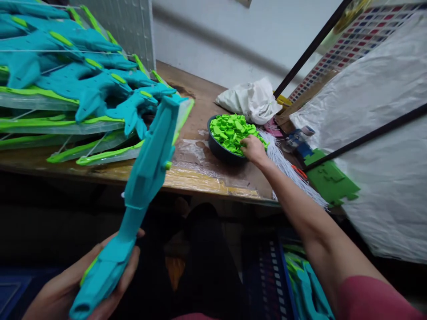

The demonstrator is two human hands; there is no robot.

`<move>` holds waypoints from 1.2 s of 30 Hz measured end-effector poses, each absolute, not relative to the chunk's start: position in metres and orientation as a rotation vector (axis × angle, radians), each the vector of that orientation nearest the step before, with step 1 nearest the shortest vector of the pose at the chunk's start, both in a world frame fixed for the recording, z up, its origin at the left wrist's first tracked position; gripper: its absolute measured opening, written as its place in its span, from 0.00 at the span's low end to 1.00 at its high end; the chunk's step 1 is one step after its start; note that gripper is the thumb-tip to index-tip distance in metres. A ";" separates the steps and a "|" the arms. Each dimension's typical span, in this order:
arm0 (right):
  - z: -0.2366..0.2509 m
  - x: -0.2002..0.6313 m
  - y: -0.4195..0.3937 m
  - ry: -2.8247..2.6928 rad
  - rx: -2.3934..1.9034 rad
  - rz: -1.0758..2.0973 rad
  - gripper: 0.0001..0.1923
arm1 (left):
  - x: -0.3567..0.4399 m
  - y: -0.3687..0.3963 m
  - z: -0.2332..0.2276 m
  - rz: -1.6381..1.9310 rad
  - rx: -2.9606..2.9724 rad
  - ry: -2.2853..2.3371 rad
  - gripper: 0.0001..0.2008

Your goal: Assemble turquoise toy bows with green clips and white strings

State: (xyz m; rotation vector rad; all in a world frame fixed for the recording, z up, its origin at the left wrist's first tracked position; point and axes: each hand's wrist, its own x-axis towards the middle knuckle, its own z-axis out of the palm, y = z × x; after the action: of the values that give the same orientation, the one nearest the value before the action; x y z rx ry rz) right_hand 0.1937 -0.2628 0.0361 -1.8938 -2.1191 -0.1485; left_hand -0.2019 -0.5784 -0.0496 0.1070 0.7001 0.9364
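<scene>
My left hand (78, 282) is wrapped round the lower part of a teal plastic toy bow (151, 155) with lime-green trim. It is held up at a slant in front of the table edge, and a small green knob sticks out of its side. My right hand (254, 150) reaches to the right side of a dark bowl (224, 153). Its fingers are closed among small bright-green plastic pieces (231, 131) heaped in the bowl; the fingertips are partly hidden, so the exact piece between them is unclear.
A stack of similar teal toy bows (83, 75) fills the table's left side. Behind the bowl lies a white sack (250, 100); right of it are a bundle of white strings (283, 164) and a green foam mat (330, 175). A blue crate (288, 275) holding teal parts stands below.
</scene>
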 end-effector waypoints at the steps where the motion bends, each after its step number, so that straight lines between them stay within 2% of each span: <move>1: 0.034 0.194 -0.261 -2.129 -1.897 -0.154 0.10 | -0.200 -0.577 -0.047 0.905 0.138 0.643 0.21; 4: 0.033 0.195 -0.259 -2.114 -1.874 -0.168 0.08 | -0.193 -0.570 -0.037 0.851 0.222 0.490 0.19; 7: 0.038 0.190 -0.268 -2.040 -1.793 -0.205 0.10 | -0.189 -0.564 -0.031 0.834 0.217 0.370 0.17; 12: 0.043 0.148 -0.354 -2.186 -1.273 -0.182 0.10 | -0.190 -0.571 -0.038 0.822 0.150 0.324 0.16; 14: 0.044 0.122 -0.413 -2.385 -1.081 -0.042 0.12 | -0.189 -0.578 -0.042 0.836 0.125 0.329 0.16; 17: 0.042 0.085 -0.497 -2.615 -0.685 0.328 0.20 | -0.184 -0.592 -0.045 0.794 0.075 0.326 0.15; 21: 0.037 0.059 -0.555 -2.559 -0.475 0.746 0.10 | -0.170 -0.613 -0.039 0.692 0.106 0.332 0.13; 23: 0.036 0.055 -0.565 -2.549 -0.407 0.828 0.07 | -0.163 -0.623 -0.035 0.642 0.125 0.401 0.18; 27: 0.035 0.055 -0.572 -2.628 -0.346 0.890 0.12 | -0.150 -0.637 -0.032 0.590 0.091 0.599 0.33; 29: 0.036 0.056 -0.575 -2.637 -0.363 0.879 0.12 | -0.145 -0.642 -0.034 0.576 0.072 0.600 0.37; 31: 0.038 0.057 -0.579 -2.631 -0.338 0.830 0.13 | -0.141 -0.644 -0.038 0.578 0.068 0.565 0.35; 36: 0.045 0.056 -0.584 -2.629 -0.317 0.788 0.13 | -0.133 -0.650 -0.050 0.638 0.098 0.521 0.22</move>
State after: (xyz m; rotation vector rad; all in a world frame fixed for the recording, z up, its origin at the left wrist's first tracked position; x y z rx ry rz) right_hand 0.0562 -0.5841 0.0451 -0.3174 -2.6288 0.7876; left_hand -0.1335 -0.6495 -0.0499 0.0982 0.5214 0.6380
